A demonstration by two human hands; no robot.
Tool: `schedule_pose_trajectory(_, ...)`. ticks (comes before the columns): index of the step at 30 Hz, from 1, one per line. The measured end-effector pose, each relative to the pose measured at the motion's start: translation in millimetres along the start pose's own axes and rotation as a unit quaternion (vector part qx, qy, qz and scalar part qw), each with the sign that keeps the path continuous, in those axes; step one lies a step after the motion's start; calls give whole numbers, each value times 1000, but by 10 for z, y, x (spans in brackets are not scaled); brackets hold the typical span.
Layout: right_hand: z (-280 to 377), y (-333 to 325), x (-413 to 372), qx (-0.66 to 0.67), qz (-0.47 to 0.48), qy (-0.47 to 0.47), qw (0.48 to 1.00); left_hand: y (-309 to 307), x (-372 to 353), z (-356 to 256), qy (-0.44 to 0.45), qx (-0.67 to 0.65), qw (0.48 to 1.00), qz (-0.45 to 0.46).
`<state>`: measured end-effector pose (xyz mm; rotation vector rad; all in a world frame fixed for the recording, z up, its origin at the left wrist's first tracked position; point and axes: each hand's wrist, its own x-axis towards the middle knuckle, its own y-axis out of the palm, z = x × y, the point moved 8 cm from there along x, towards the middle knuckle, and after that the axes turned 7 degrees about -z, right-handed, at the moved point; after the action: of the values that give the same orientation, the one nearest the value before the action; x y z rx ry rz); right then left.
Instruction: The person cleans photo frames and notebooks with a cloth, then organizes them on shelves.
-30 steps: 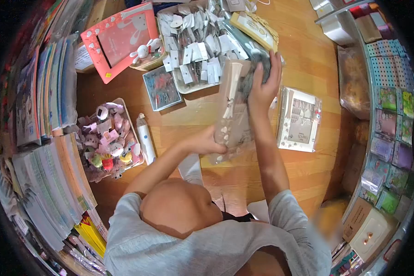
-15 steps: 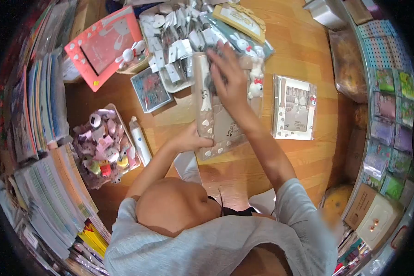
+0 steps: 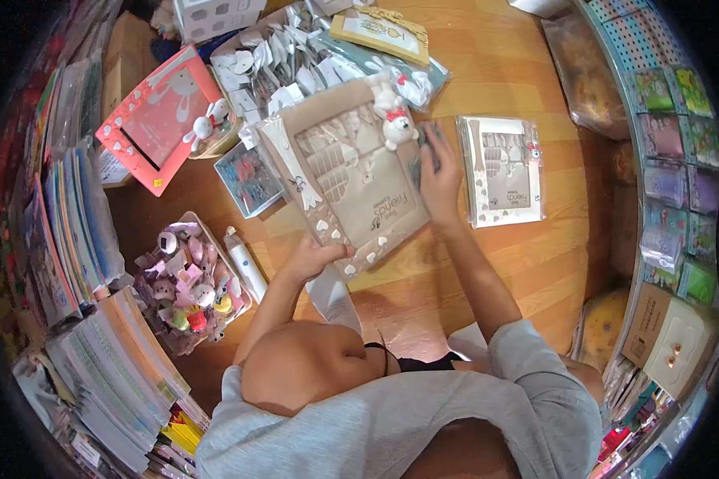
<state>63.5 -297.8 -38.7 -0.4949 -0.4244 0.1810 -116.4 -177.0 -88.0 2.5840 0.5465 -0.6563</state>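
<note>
One large cream rectangular photo frame in clear plastic wrap [image 3: 331, 160], decorated with white plush-like animal figures [image 3: 396, 126] near its 1 o'clock corner. Location: in front of the person, overlapping the white-tagged packaged goods [image 3: 284, 60] behind; whether any edge rests on the wooden floor cannot be told.

Change: half a second earlier, the frame stood more steeply and the right hand [image 3: 441, 172] crossed its face; now it is turned broadside, its face opened to view, with that hand out at the 3 o'clock edge. For the handling, this appears to leave the front clear and bring the side within reach.

Orientation: face up towards the wearer; top pointing to 11 o'clock; long axis running 11 to 5 o'clock, the lettering slanted accordingly.

Grip, left hand [image 3: 307, 259]: pinched on the frame at its 7 o'clock corner, thumb uppermost. Grip, right: fingers bent around a dark grey, soft-looking wad [image 3: 416, 166] at the frame's edge; firmness cannot be told.

Adjacent: one smaller-looking white wrapped frame [image 3: 503, 172], 3 o'clock, lying apart; one coral-pink rabbit frame [image 3: 164, 104], 10 o'clock.
</note>
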Motion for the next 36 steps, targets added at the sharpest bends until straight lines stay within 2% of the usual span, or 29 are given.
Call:
schedule_pose_trajectory(3,-96,-33,283,66,-25,5,998,18,-15,39,-38,35,998,29)
schedule_pose_trajectory(4,-338,118,255,273,33,205,939,-18,-22,17,-38,38,998,30)
schedule_pose_trajectory(5,-437,330,110,456,90,386,797,-48,-41,13,-63,-39,997,39)
schedule_pose_trajectory(6,-420,394,-60,486,103,489,716,-59,-56,19,-87,-116,988,46)
schedule_pose_trajectory(7,-424,359,-134,487,104,490,715,-91,-45,42,-87,-116,988,44)
schedule_pose_trajectory(9,-394,384,-361,551,155,504,647,-330,33,68,-60,-163,983,-60)
schedule_pose_trajectory(10,-422,386,-496,553,155,505,644,-247,44,-80,-45,-242,967,-65)
schedule_pose_trajectory(11,-453,364,-589,527,170,471,687,-261,85,-93,-45,-241,967,-65)
schedule_pose_trajectory(12,-463,325,-623,498,183,435,727,-281,130,-79,-49,-139,987,-68)
schedule_pose_trajectory(13,-369,288,-576,496,178,435,730,-289,177,-55,-52,-35,996,-66)
schedule_pose_trajectory(14,-219,211,-464,605,108,410,674,-253,198,55,-90,-64,994,-17)
schedule_pose_trajectory(15,-49,123,-352,708,50,372,598,-225,200,104,-95,-62,994,-6)
schedule_pose_trajectory(16,3,79,-276,739,38,346,577,-166,191,137,-103,-73,992,19)
schedule_pose_trajectory(19,134,124,-280,709,43,339,616,-5,167,254,-118,-70,988,65)
schedule_pose_trajectory(22,285,394,-537,617,83,362,693,-117,265,331,-122,-94,987,39)
schedule_pose_trajectory(24,442,601,-788,551,120,360,743,-450,379,269,-15,-122,989,-80)
schedule_pose_trajectory(27,457,686,-846,511,134,354,772,-592,324,121,20,-64,994,-83)
schedule_pose_trajectory(28,416,684,-823,505,134,357,775,-546,315,84,34,-30,998,-54)
schedule_pose_trajectory(29,357,635,-799,526,138,366,755,-517,302,93,29,-28,998,-54)
schedule_pose_trajectory(31,237,481,-763,593,129,397,688,-330,297,140,-21,73,997,-28)
schedule_pose_trajectory(33,162,394,-827,625,129,415,648,-57,326,61,6,45,999,-4)
schedule_pose_trajectory(35,128,367,-869,637,120,428,629,-37,432,-31,29,17,995,-96)
schedule_pose_trajectory(36,112,375,-854,641,114,433,624,-7,484,-140,47,17,993,-105)
